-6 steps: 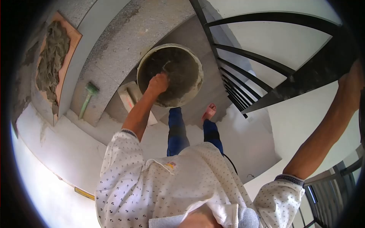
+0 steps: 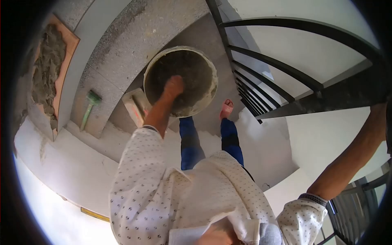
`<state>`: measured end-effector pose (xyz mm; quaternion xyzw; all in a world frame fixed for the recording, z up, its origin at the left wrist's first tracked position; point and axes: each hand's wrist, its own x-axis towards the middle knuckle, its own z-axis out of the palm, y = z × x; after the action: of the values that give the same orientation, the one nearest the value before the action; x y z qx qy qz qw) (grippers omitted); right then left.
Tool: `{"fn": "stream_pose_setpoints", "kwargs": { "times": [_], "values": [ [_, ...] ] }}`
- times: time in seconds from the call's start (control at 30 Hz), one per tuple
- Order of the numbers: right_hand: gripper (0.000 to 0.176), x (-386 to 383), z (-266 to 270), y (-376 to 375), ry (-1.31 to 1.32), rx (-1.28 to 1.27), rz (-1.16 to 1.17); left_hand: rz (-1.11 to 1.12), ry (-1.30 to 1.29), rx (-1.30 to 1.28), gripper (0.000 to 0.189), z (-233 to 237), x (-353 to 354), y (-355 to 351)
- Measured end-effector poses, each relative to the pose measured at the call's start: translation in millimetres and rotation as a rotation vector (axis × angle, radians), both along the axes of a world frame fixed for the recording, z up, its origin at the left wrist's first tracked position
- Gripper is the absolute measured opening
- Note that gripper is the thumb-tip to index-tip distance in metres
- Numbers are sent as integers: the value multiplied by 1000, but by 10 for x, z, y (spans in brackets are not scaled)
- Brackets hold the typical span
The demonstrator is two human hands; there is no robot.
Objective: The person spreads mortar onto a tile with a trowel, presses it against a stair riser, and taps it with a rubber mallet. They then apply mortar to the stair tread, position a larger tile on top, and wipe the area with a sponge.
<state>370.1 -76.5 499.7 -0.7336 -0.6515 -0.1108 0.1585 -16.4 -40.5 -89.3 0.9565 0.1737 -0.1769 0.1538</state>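
Note:
My left hand (image 2: 174, 86) is closed over the mouth of a round bucket (image 2: 207, 107) with a mortar-crusted rim. Grey, wet-looking mix (image 2: 196, 75) lies inside. What the fingers grip is hidden beneath the fist. On the left, close to my forearm, a flat pale float (image 2: 134, 105) with a reddish handle lies beside the bucket. My right forearm (image 2: 347, 153) stretches to the black stair railing (image 2: 330, 100) at the far right, where dark metal and the picture edge hide the fingers.
A green-headed mallet (image 2: 93, 98) rests on a speckled stair tread (image 2: 118, 53). Farther left, grey mortar (image 2: 49, 67) is heaped on an orange-brown tile (image 2: 71, 43). My foot in a pink sandal (image 2: 226, 109) stands between the bucket and the railing bars.
My left hand has shifted slightly within the bucket mouth, and its elbow has swung inward over the float. The view has turned slightly; my right arm stays at the railing.

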Motion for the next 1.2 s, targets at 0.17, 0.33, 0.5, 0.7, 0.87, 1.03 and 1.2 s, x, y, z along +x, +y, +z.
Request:
{"fn": "stream_pose_setpoints", "kwargs": {
  "times": [0.17, 0.33, 0.5, 0.7, 0.87, 1.03, 1.2],
  "values": [
    [87, -113, -170, 242, -18, 195, -247, -3, -7, -295, 26, 135, 88, -497],
    [55, -162, -203, 170, 96, 411, -742, 64, 291, -620, 26, 139, 353, -790],
    [39, -103, -228, 139, 164, 443, -727, 406, 161, -838, 31, 462, 341, -698],
    [57, -128, -237, 229, -72, 384, -507, 1039, 19, -1439, 39, 1474, -5, -547],
    [66, -398, -113, 451, 149, 458, -457, 1040, -128, -1357, 41, 2404, -438, -234],
    [64, -289, -103, 380, 174, 482, -464, 1084, -247, -936, 46, 3258, -994, 396],
    [61, -298, -50, 366, 111, 424, -479, 1106, -287, -496, 40, 3916, -1490, 1357]
  ]
}}
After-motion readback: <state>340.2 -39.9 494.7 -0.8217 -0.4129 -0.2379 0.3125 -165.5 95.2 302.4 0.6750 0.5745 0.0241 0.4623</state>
